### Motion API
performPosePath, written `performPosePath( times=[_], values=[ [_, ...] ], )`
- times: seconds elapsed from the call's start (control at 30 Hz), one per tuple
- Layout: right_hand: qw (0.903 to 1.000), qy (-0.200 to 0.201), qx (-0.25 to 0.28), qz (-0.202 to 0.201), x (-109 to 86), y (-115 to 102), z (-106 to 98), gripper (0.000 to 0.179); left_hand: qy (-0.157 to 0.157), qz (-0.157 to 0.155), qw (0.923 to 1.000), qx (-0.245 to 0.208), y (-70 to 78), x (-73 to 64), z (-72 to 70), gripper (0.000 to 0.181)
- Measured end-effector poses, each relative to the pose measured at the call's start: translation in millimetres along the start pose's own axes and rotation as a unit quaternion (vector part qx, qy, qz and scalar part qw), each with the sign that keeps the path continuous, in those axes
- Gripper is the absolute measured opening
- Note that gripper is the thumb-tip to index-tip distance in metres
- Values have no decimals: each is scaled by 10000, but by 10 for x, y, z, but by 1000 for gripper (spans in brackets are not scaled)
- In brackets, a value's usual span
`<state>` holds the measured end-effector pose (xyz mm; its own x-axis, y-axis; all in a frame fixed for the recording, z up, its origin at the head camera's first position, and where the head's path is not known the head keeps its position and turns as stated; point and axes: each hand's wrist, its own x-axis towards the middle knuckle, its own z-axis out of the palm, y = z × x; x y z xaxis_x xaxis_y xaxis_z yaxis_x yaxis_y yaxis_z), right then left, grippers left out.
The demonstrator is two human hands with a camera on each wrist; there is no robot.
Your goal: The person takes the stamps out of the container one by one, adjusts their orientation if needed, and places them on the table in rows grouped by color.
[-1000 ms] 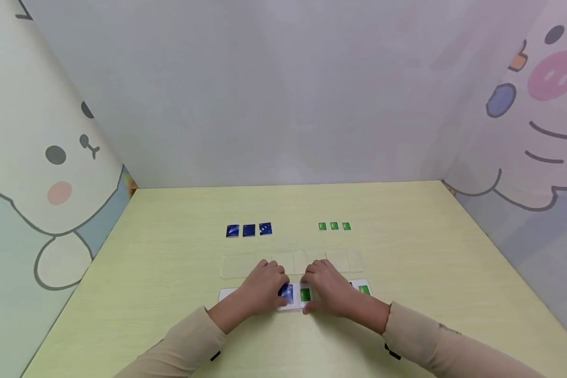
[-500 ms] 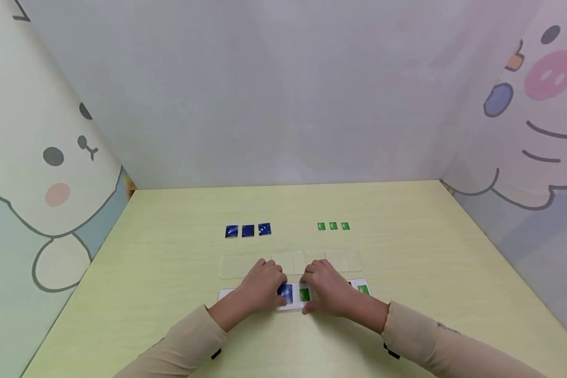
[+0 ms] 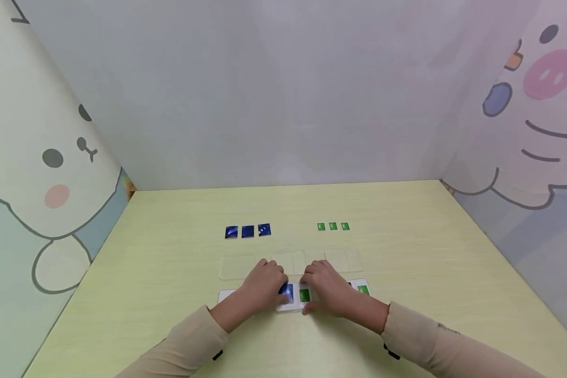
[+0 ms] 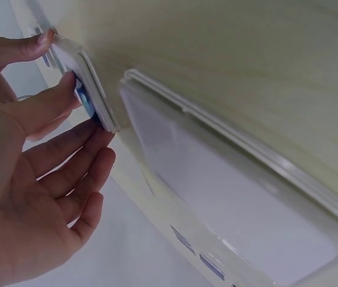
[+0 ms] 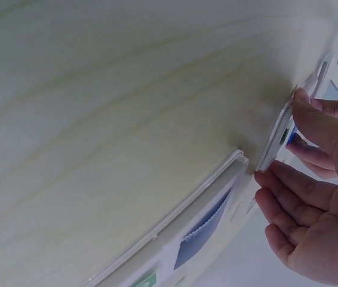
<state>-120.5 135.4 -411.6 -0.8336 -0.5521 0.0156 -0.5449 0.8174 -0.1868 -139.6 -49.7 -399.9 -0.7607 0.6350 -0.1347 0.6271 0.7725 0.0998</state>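
1. Left hand (image 3: 263,287) and right hand (image 3: 328,289) pinch opposite ends of the middle case (image 3: 295,297), thumbs at the near edge.
2. This case is at the tabletop (image 3: 406,236), between the left case (image 4: 217,194) and the right case (image 5: 187,221).
3. Better to press both ends evenly, without bending it.

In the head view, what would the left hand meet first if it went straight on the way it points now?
Probably the middle clear plastic piece, lying on the table just beyond the left hand; depth is unclear, so the hand might pass above it.
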Motion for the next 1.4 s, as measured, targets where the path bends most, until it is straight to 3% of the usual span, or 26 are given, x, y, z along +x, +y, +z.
performPosePath(
  times=[0.43,0.93,1.4],
  values=[
    [10000,11,14,-25,-3,-4,6,52,31,-48,9999,132,-48,22,-17,32],
    [9997,97,-205,-75,-10,11,32,54,350,-46,9988,328,-80,5,-23,24],
    [9991,395,44,-113,-51,50,87,55,433,-32,9990,64,-122,-28,1,21]
  ],
)
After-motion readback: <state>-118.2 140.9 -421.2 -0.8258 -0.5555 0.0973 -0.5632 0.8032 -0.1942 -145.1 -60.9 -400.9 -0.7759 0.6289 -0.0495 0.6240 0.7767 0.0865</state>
